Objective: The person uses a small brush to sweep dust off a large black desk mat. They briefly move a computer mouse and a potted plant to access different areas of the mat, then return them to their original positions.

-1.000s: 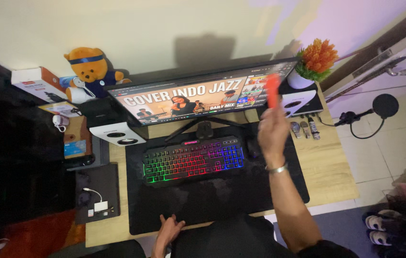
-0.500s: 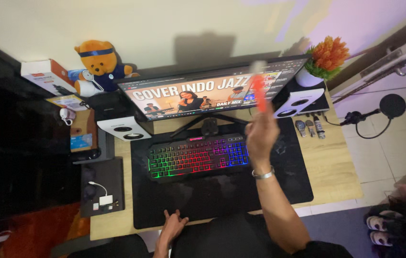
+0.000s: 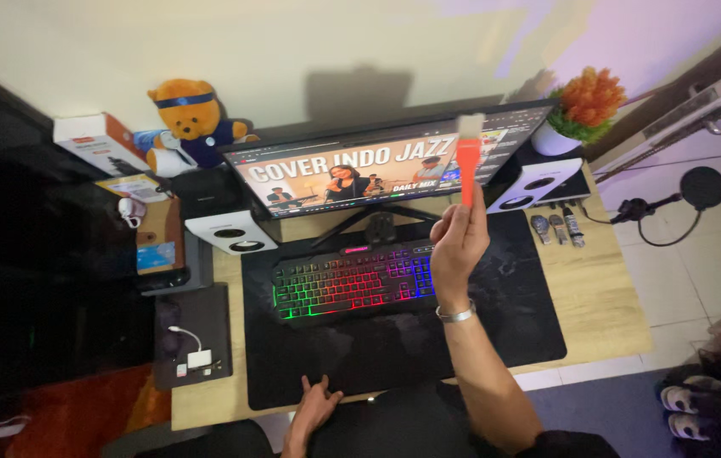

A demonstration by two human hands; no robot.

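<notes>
Head view: right hand raised above keyboard, grip closed on orange-handled brush, bristles up just before monitor. Risk: loose pinch lets brush drop onto keys; swing could scratch screen. Left hand flat, holding nothing, on worktop front edge.

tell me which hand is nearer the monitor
Right. The right hand is raised above the keyboard, its orange brush in front of the monitor. The left hand rests at the desk's near edge.
</notes>
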